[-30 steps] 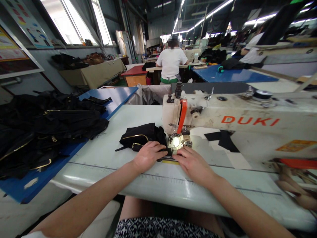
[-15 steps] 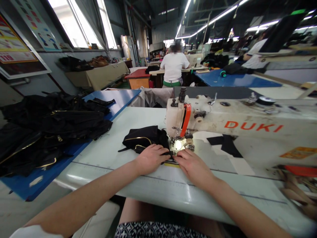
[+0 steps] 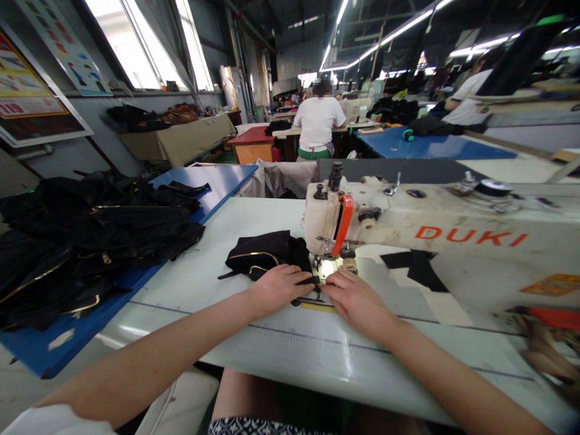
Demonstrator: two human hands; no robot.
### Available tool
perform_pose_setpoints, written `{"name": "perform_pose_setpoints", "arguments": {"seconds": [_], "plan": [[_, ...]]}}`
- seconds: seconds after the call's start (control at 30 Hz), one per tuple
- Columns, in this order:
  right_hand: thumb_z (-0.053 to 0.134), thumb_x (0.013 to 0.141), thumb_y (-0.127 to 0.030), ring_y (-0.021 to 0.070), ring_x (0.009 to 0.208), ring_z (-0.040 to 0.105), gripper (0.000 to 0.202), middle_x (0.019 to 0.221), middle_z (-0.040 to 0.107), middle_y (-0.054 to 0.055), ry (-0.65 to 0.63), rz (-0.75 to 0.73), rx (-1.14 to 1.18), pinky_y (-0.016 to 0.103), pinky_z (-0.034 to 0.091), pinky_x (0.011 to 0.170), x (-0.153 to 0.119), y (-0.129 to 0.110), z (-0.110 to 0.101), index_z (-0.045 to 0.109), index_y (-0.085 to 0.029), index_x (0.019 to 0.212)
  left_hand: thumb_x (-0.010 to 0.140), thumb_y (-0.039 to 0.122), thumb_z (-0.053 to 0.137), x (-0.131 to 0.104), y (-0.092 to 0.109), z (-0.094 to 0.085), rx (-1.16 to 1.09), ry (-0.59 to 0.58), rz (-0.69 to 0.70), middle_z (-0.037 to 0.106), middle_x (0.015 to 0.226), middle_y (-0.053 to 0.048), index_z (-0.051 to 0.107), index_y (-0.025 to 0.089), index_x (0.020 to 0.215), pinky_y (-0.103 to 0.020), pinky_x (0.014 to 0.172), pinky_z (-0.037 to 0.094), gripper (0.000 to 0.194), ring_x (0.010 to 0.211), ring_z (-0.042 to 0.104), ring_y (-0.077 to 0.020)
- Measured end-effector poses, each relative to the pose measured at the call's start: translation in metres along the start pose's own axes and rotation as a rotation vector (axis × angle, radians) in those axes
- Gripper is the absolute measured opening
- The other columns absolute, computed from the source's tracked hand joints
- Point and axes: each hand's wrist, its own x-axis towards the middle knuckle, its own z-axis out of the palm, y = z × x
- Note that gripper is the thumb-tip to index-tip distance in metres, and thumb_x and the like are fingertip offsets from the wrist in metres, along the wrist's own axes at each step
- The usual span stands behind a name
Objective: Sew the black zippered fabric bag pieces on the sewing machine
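Observation:
A black fabric piece with gold zippers (image 3: 260, 249) lies on the pale sewing table, its right end beside the lit needle area of the white sewing machine (image 3: 385, 211). My left hand (image 3: 280, 291) presses and grips the near right edge of that fabric, fingers together. Close by on the right, my right hand (image 3: 356, 299) has its fingers closed at the fabric's edge, just in front of the presser foot. The fingertips of both hands nearly meet. Part of the fabric is hidden under my left fingers.
Black zippered pieces (image 3: 90, 235) are heaped on a blue table (image 3: 140, 284) at the left. Black and white scraps (image 3: 419, 269) lie under the machine arm. A person in a white shirt (image 3: 317, 121) sits ahead, back turned.
The view has shifted slightly. Both hands stay at the fabric edge near the needle, with hardly any movement.

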Motion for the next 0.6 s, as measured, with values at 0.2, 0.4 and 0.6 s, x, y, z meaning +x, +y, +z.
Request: {"name": "perform_pose_setpoints", "arguments": {"seconds": [0.2,0.4,0.6], "plan": [[0.046,0.088,-0.012,0.0204,0.086,0.052,0.024,0.089,0.059,0.007,0.038,0.082,-0.003,0.035,0.043,0.078,0.004,0.008,0.006,0.065,-0.018,0.102,0.091,0.021,0.050,0.013,-0.013,0.006,-0.025,0.017,-0.004,0.060,0.122,-0.004,0.059,0.022,0.116,-0.035,0.087,0.046,0.027,0.108,0.053,-0.0212],[0.045,0.090,-0.015,0.0192,0.080,0.050,0.023,0.086,0.058,0.006,0.031,0.125,-0.028,0.034,0.039,0.073,0.006,0.006,0.006,0.065,-0.018,0.101,0.091,0.021,0.049,0.013,-0.021,0.009,-0.071,0.002,-0.007,0.057,0.126,-0.005,0.058,0.022,0.118,-0.036,0.090,0.045,0.029,0.110,0.052,-0.0216],[0.044,0.091,-0.016,0.0184,0.077,0.050,0.022,0.087,0.059,0.006,0.034,0.146,-0.034,0.032,0.037,0.069,0.007,0.006,0.006,0.064,-0.018,0.100,0.091,0.019,0.048,0.015,-0.026,0.012,-0.105,0.008,0.014,0.057,0.127,-0.004,0.057,0.022,0.120,-0.037,0.091,0.044,0.031,0.112,0.051,-0.0225]]}}
